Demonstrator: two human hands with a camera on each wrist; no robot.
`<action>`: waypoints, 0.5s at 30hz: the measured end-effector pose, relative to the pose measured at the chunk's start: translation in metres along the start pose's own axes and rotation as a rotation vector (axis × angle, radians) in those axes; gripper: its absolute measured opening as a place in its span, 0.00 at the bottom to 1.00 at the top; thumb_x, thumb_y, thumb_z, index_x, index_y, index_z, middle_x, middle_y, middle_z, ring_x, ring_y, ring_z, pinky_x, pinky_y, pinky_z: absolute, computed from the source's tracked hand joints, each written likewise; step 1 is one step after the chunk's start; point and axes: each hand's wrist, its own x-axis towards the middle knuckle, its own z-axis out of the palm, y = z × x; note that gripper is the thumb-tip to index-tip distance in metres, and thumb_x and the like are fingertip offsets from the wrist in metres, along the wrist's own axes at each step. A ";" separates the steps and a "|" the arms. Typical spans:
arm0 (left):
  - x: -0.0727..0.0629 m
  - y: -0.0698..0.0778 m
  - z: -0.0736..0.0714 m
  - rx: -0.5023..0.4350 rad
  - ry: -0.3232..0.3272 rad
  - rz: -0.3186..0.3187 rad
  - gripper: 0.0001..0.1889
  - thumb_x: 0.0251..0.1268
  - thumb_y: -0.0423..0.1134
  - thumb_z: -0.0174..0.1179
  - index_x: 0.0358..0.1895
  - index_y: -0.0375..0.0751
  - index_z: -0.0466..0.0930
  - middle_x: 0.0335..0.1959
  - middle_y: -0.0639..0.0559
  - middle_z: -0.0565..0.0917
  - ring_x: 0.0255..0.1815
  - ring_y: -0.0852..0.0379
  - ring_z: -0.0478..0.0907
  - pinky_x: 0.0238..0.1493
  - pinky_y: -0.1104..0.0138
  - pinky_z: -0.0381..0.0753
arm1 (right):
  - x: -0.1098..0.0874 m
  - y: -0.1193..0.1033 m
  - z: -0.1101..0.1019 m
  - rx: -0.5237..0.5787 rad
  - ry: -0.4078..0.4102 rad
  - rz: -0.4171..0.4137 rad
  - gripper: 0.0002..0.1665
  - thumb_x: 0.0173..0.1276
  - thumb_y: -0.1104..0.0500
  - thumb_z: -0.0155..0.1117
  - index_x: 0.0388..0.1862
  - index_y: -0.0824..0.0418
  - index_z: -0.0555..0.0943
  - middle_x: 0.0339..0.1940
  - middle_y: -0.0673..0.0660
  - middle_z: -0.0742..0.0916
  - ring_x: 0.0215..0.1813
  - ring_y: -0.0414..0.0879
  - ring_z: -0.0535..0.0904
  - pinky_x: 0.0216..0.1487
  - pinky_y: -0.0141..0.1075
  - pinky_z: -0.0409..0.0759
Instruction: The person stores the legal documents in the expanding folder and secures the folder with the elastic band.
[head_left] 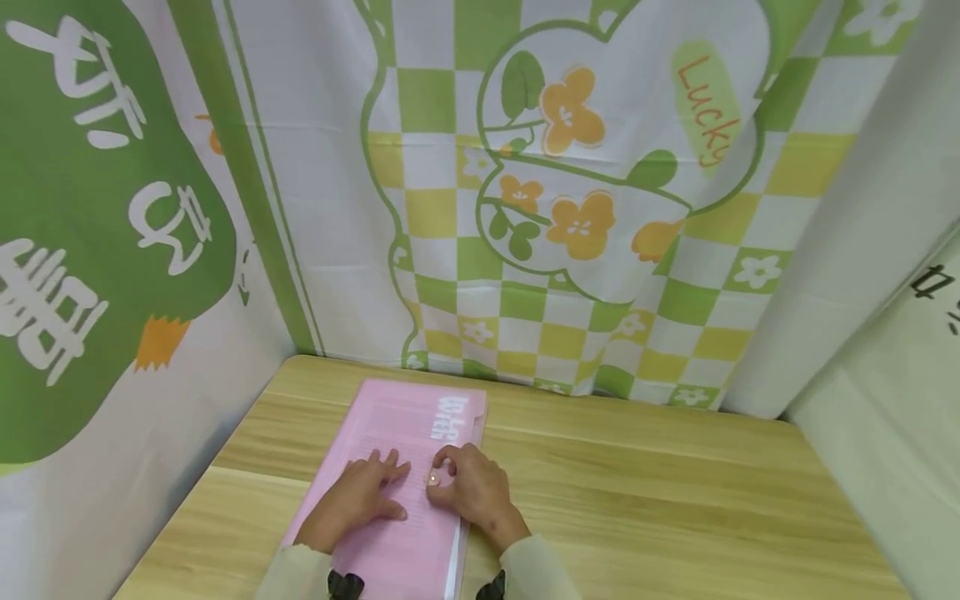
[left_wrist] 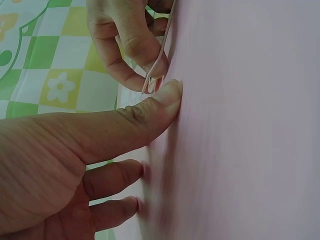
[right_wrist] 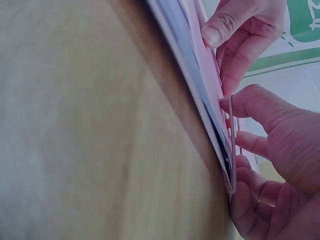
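Observation:
A pink translucent file folder (head_left: 401, 546) with white lettering lies on the table, printed text showing through it. My left hand (head_left: 358, 493) rests on its face, fingers spread and nearly straight, thumb touching the surface. At the folder's right side, my right hand (head_left: 480, 492) pinches the closure flap between thumb and fingers, beside a small round snap button (head_left: 432, 479). In the left wrist view the flap (left_wrist: 159, 62) stands edge-on, lifted off the folder's face. The right wrist view shows papers (right_wrist: 175, 30) along the folder's side edge and the flap (right_wrist: 232, 150) under my right fingers.
The wooden table (head_left: 637, 500) extends to the right of the folder. A green-and-white checked curtain (head_left: 510, 308) hangs along the back edge, with a printed cloth (head_left: 112, 208) at the left and a pale one (head_left: 885, 400) at the right.

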 end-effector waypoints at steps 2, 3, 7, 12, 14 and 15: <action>0.000 0.000 0.000 -0.006 -0.006 -0.003 0.38 0.42 0.43 0.80 0.63 0.36 0.82 0.69 0.30 0.72 0.70 0.19 0.61 0.69 0.30 0.52 | 0.000 -0.001 0.001 -0.013 0.005 0.011 0.18 0.51 0.48 0.79 0.41 0.47 0.85 0.29 0.44 0.76 0.26 0.38 0.70 0.24 0.36 0.69; 0.001 -0.001 0.001 -0.011 -0.009 -0.009 0.38 0.42 0.43 0.79 0.63 0.36 0.82 0.70 0.31 0.72 0.71 0.20 0.60 0.69 0.31 0.51 | -0.001 -0.002 0.002 -0.019 0.009 0.014 0.18 0.51 0.48 0.79 0.41 0.47 0.84 0.29 0.44 0.76 0.26 0.38 0.70 0.24 0.36 0.68; 0.001 0.000 0.000 -0.009 -0.005 -0.013 0.38 0.42 0.43 0.79 0.63 0.36 0.82 0.69 0.31 0.72 0.71 0.20 0.61 0.69 0.31 0.51 | -0.002 -0.004 0.003 -0.027 0.013 0.015 0.19 0.51 0.48 0.79 0.41 0.46 0.84 0.30 0.44 0.75 0.26 0.38 0.69 0.24 0.36 0.68; 0.000 0.001 -0.001 -0.004 -0.011 -0.016 0.38 0.42 0.43 0.80 0.63 0.36 0.82 0.69 0.31 0.72 0.71 0.20 0.60 0.70 0.31 0.51 | -0.002 -0.005 0.005 -0.024 0.033 0.008 0.18 0.50 0.49 0.77 0.40 0.46 0.83 0.29 0.44 0.74 0.25 0.38 0.69 0.24 0.35 0.68; 0.000 0.001 -0.001 -0.001 -0.013 -0.012 0.38 0.42 0.43 0.79 0.63 0.36 0.82 0.69 0.31 0.72 0.71 0.20 0.60 0.70 0.31 0.51 | -0.002 -0.005 0.007 -0.021 0.044 0.010 0.18 0.50 0.49 0.77 0.40 0.46 0.83 0.29 0.45 0.74 0.25 0.38 0.68 0.23 0.35 0.68; 0.000 0.001 -0.002 0.001 -0.015 -0.011 0.38 0.42 0.44 0.79 0.63 0.36 0.82 0.69 0.31 0.72 0.71 0.20 0.60 0.70 0.32 0.51 | -0.002 -0.006 0.007 -0.019 0.048 0.014 0.18 0.50 0.49 0.77 0.40 0.46 0.83 0.29 0.45 0.74 0.25 0.38 0.68 0.23 0.35 0.69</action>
